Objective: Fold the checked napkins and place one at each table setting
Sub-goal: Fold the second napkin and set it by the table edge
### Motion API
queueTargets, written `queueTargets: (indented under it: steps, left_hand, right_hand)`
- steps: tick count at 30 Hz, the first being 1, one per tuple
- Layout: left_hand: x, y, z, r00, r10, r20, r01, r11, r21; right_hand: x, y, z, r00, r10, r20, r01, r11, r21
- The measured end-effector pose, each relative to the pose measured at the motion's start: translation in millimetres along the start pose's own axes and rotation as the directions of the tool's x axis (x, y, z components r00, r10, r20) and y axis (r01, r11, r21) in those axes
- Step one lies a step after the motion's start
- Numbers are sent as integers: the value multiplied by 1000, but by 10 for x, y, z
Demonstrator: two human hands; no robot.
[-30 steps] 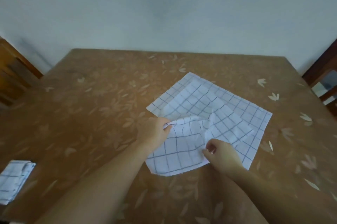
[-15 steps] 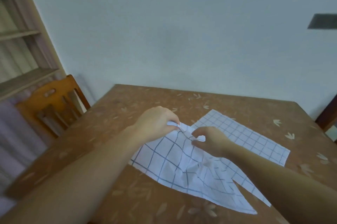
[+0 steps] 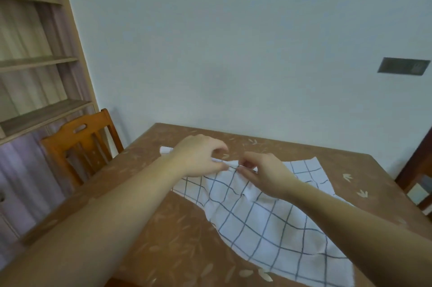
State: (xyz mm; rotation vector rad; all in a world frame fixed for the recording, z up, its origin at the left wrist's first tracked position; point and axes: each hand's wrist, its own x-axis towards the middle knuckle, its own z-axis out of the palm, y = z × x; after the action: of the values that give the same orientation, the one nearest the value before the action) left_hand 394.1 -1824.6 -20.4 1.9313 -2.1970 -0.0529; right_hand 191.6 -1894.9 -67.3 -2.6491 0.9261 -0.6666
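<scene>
We have our white napkin with the dark blue checked grid (image 3: pixel 268 223) lying on the brown desk with the pale leaf pattern (image 3: pixel 168 244), and both hands have carried its near edge up and away from us since half a second ago, so the cloth now drapes back from the hands toward the near right corner of the desk. Our left hand (image 3: pixel 198 158) pinches the raised edge between thumb and curled fingers, and our right hand (image 3: pixel 264 174) pinches the same edge just beside it, the two grips almost touching at the middle of the fold. A second ago the hands sat apart, low on a mostly flat cloth; now they meet farther along the desk, which we read as the first fold being brought over to the far edge. Part of the napkin peeks out beyond the left hand, and the far right corner lies flat. We judge the fold is not yet set down or creased, so placing at a setting is some way off. An orange-brown wooden chair (image 3: pixel 79 146) stands at the desk's left side, with a wooden shelf unit (image 3: pixel 35 62) behind it.
</scene>
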Motion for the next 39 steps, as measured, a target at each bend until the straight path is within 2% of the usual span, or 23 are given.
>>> queueTargets:
  steps: [2,4,6,8,10,12,13,14,15,16,19,24,30,34,37,39]
  left_hand:
    - [34,322,20,999,39,27,-38,999,-27]
    - [64,550,35,998,48,29,-48,999,-13]
    - [67,694,40,999,42,13,-42,999,1]
    - [12,798,47,1000,22,-16,-22,999,-27]
    - [-67,887,76,998,-8,-67,3,997,-76]
    - [-175,963,132,993,-48,-110,33,990,-135]
    - [-235,1008,161,990,-62,-127,41,986,-162]
    - [-289,1041,189,987,-75,-141,48,982,-183]
    - [-343,1067,215,985,-83,-153,52,979,-197]
    - [-395,1087,236,983,-93,-160,59,977,-205]
    - [-533,1050,292,978,-131,-160,96,974,-207]
    - [-761,775,398,966,-232,-114,199,949,-245]
    - [-929,355,594,959,-280,39,279,913,-297]
    - [-921,223,638,951,-207,228,266,925,-271]
    - [-745,497,530,966,-73,248,187,861,-474]
    - [-623,762,425,988,-8,153,109,735,-669]
  right_hand:
    - [-136,-34,-84,999,-40,-36,41,998,40]
    - [-332,-1,-214,997,-15,-72,21,996,82]
    - [-599,128,-359,989,125,-81,-121,991,49]
    - [-928,355,-495,926,365,-99,-371,927,-55]
    - [-1262,622,-603,785,608,-116,-614,789,-22]
    - [-1517,877,-691,620,785,-3,-756,598,269]
    - [-1617,926,-739,549,830,101,-773,459,437]
    - [-1691,950,-771,513,832,210,-753,320,575]
    - [-1745,958,-788,513,816,267,-714,233,660]
    - [-1779,969,-783,530,808,257,-670,214,711]
    - [-1775,898,-801,551,831,85,-572,302,762]
    - [-1662,698,-1021,670,738,-81,-438,480,761]
    - [-1392,327,-1075,783,606,-139,-374,638,673]
    - [-1100,-81,-1070,861,484,-154,-322,755,571]
    - [-868,-425,-1001,930,344,-133,-244,845,476]
    - [-727,-610,-947,962,242,-124,-180,909,377]
